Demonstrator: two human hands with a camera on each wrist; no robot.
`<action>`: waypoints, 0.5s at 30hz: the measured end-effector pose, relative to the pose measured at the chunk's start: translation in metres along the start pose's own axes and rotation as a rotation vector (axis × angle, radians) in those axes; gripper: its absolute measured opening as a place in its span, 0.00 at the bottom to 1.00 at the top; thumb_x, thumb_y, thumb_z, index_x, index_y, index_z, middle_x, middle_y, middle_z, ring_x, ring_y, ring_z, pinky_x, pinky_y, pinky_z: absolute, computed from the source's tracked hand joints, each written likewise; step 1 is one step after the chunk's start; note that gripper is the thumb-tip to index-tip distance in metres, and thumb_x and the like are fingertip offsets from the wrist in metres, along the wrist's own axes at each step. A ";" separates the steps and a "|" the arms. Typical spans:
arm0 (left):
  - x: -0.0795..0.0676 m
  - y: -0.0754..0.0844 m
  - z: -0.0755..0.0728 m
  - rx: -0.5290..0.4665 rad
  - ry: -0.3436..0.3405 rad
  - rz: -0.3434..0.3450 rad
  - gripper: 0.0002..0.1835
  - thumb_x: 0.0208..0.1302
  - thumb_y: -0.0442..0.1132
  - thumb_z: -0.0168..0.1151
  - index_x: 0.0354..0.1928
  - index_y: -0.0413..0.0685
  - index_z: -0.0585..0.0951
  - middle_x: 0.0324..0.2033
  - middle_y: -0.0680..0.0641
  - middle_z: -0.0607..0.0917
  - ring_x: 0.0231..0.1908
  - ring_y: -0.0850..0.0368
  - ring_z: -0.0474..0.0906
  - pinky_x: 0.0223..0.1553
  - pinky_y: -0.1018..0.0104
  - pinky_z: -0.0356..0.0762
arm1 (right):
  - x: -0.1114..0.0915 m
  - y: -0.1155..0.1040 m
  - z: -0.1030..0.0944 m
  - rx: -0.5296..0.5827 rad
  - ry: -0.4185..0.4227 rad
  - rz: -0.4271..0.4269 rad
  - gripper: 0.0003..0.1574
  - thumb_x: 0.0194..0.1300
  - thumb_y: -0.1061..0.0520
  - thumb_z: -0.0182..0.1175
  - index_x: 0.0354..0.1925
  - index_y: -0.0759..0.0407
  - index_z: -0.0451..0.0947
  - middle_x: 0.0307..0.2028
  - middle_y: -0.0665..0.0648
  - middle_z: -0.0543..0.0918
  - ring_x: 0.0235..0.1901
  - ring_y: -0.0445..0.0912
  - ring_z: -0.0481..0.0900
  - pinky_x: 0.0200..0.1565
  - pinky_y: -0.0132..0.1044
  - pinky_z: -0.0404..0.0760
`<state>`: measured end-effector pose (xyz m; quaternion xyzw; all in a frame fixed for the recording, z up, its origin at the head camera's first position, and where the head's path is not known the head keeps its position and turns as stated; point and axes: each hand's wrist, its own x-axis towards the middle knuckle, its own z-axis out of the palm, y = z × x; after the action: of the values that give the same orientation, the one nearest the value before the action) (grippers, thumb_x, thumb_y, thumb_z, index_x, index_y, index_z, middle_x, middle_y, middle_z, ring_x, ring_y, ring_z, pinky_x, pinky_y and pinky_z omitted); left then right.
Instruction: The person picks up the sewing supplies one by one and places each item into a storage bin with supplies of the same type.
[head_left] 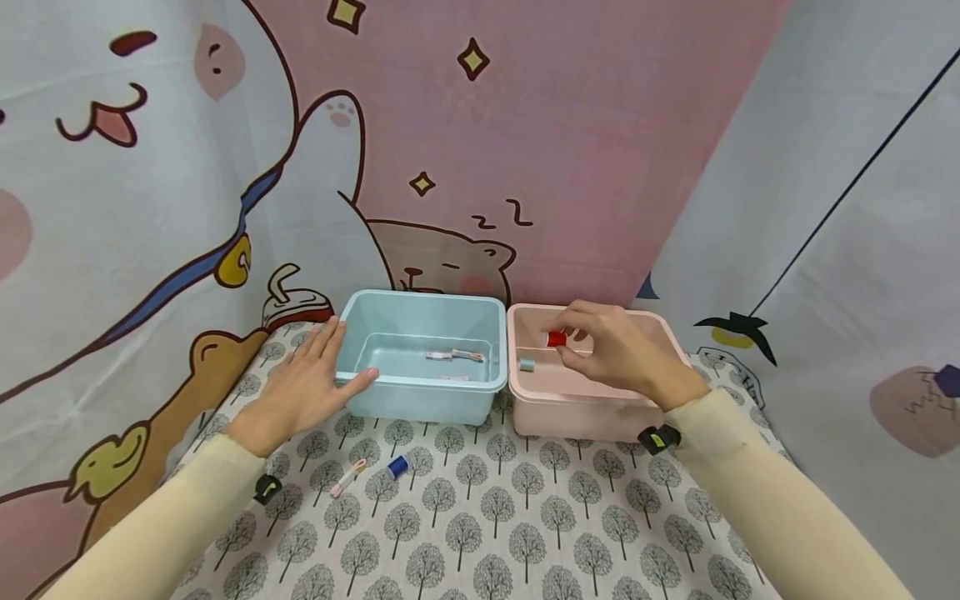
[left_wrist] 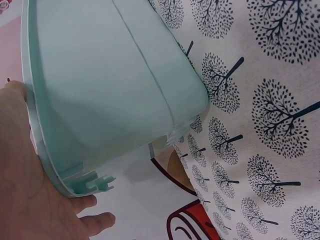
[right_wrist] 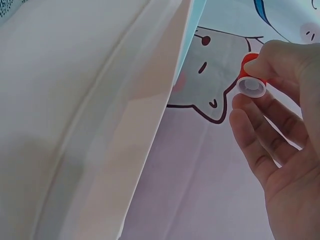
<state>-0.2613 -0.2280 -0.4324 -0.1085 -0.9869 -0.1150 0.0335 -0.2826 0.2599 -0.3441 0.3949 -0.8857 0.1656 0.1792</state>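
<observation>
A red spool of thread (head_left: pixel 556 339) is pinched between the thumb and fingers of my right hand (head_left: pixel 611 346), above the pink bin (head_left: pixel 585 417). The right wrist view shows the white rim end of the spool (right_wrist: pixel 251 87). Inside the pink bin lies a pale green thread spool (head_left: pixel 527 365). My left hand (head_left: pixel 303 387) rests at the left front corner of the light blue bin (head_left: pixel 420 396), its fingers extended. Several small bundles of pale thread (head_left: pixel 467 355) lie on the blue bin's floor.
On the tree-print cloth (head_left: pixel 472 517) in front of the blue bin lie a blue thread spool (head_left: pixel 398 467) and a pink and yellow thread bundle (head_left: pixel 348 478). The two bins stand side by side. A cartoon-printed curtain (head_left: pixel 570 150) hangs behind them.
</observation>
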 end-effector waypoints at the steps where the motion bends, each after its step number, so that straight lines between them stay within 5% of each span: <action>1: 0.000 0.000 0.000 0.001 0.001 0.001 0.64 0.83 0.85 0.38 0.97 0.43 0.41 0.97 0.40 0.38 0.95 0.27 0.42 0.90 0.19 0.51 | 0.001 0.002 0.000 0.009 0.000 0.000 0.23 0.68 0.65 0.80 0.61 0.56 0.95 0.44 0.51 0.93 0.40 0.47 0.90 0.44 0.45 0.93; 15: 0.000 0.001 -0.001 -0.002 0.003 -0.002 0.64 0.83 0.85 0.39 0.97 0.42 0.43 0.97 0.39 0.39 0.94 0.25 0.45 0.85 0.14 0.60 | 0.012 0.027 0.001 0.043 -0.062 0.074 0.23 0.67 0.67 0.77 0.60 0.60 0.95 0.49 0.55 0.96 0.43 0.49 0.92 0.47 0.50 0.96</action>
<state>-0.2606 -0.2269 -0.4316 -0.1072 -0.9868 -0.1161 0.0349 -0.3109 0.2692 -0.3434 0.3705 -0.9011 0.1788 0.1369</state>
